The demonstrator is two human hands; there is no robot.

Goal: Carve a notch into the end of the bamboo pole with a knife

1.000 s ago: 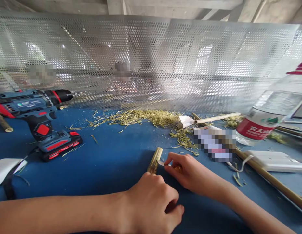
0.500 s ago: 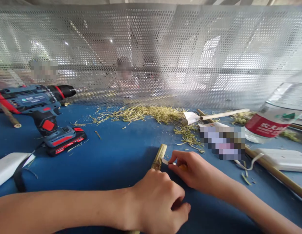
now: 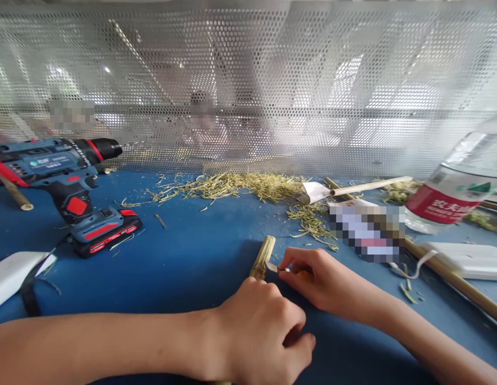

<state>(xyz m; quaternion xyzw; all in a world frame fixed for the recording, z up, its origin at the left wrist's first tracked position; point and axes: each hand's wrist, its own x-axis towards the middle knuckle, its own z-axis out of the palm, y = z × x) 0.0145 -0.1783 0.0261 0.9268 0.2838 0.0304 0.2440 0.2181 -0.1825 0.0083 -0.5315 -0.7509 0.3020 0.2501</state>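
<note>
The left hand (image 3: pixel 264 331) is closed in a fist around the near part of a short bamboo stick (image 3: pixel 262 258), fingers curled together and clamped on it, pinning it on the blue table (image 3: pixel 192 256); the stick's far end points away from the person, toward the perforated metal screen (image 3: pixel 248 91); the right hand (image 3: pixel 316 280) sits just beside the stick on its right side, fingers pinched together on a small blade (image 3: pixel 272 266) with an orange handle mostly hidden under the palm; the blade tip touches the stick's side just beyond the left fist

A loose heap of bamboo shavings (image 3: pixel 236 187) lies along the foot of the screen, well beyond the hands; a blue and red cordless drill (image 3: pixel 67 187) rests on its side at the left of the table, with a thin bamboo rod (image 3: pixel 15 195) behind it; a white flat object with a black strap (image 3: pixel 15 272) lies at the near left edge; to the right, 1 long bamboo pole (image 3: pixel 452 278) runs diagonally across the table, a pale peeled rod (image 3: pixel 368 186) lies near the screen, a white flat box (image 3: pixel 468 259) sits beside the pole, and a clear water bottle with a red label (image 3: pixel 452 198) lies tilted at the far right
</note>
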